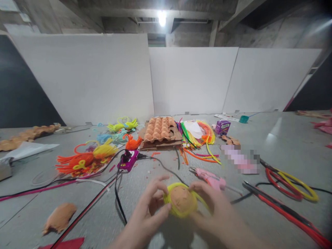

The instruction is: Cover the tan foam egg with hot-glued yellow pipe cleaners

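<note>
Between my two hands is an egg carton cup (181, 199), brown and rounded, with a yellow pipe cleaner (178, 211) wound around its rim. My left hand (153, 202) pinches the wound edge on the left, thumb below and fingers above. On the other side my right hand (209, 204) grips the right edge, and a loose yellow length trails beside its fingers. The hands are slightly smeared by motion. Just beyond them lies a pink hot glue gun (209, 178), its nozzle pointing left.
An egg tray (161, 129) rests on cardboard at the back, with coloured pipe cleaners (193, 133) beside it. Orange and yellow pieces (86, 159) lie left of a purple power strip (129, 161). Cables cross the floor. Scissors (290, 185) and red-handled pliers (282, 211) lie right.
</note>
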### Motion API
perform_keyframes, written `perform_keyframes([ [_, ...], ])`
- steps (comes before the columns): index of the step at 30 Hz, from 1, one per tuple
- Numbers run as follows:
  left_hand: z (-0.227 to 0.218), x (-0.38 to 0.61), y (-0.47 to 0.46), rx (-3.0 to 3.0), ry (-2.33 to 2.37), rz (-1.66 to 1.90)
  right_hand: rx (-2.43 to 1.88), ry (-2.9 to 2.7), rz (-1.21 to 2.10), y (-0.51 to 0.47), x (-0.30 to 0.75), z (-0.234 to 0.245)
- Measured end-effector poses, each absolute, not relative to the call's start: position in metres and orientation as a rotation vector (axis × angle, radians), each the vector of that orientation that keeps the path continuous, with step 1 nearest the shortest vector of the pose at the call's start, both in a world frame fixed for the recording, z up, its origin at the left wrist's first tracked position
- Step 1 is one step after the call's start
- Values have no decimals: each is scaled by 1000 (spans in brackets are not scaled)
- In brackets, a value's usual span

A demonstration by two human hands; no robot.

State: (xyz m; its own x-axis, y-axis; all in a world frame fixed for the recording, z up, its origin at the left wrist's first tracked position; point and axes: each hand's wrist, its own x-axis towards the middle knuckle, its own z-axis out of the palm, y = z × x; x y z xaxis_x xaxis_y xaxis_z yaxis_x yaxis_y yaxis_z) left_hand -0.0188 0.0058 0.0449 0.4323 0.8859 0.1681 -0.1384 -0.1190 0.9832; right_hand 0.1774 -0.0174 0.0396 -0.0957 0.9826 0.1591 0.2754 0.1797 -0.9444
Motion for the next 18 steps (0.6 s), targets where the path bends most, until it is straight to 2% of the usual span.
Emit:
perform_keyframes([
  [18,45,-16,0,1466,789,1016,-1287,-1547,963,-19,175,37],
])
